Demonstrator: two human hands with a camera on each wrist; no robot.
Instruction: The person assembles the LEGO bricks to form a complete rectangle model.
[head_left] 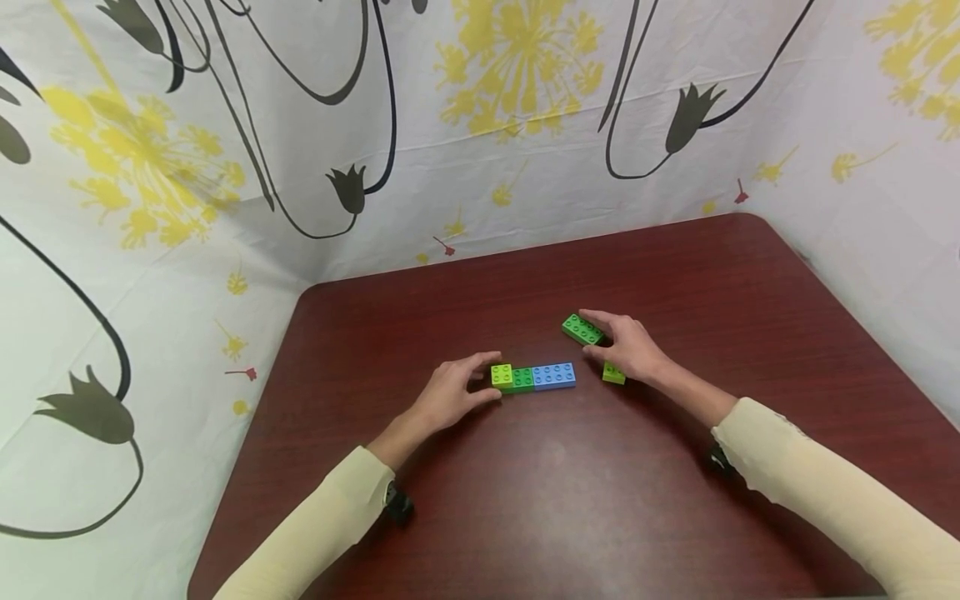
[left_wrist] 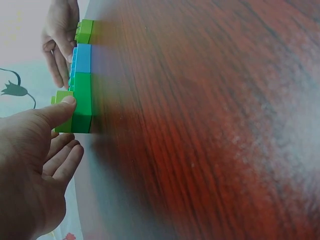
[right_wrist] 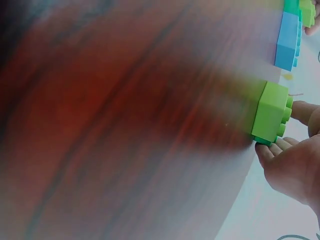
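Note:
A row of toy building bricks lies on the table. A small lime-green brick (head_left: pixel 502 375) sits raised at its left end on a green brick (head_left: pixel 522 379), with a blue brick (head_left: pixel 553 375) at the right. My left hand (head_left: pixel 450 392) pinches the lime-green brick, thumb on the near side and fingers beyond. My right hand (head_left: pixel 630 346) spreads its thumb and index finger around the right end of a loose green brick (head_left: pixel 582 329). Under that hand lies another lime-green brick (right_wrist: pixel 271 111), partly covered in the head view.
The dark red wooden table (head_left: pixel 510 508) has rounded corners. A white patterned cloth (head_left: pixel 420 183) hangs behind it and along both sides.

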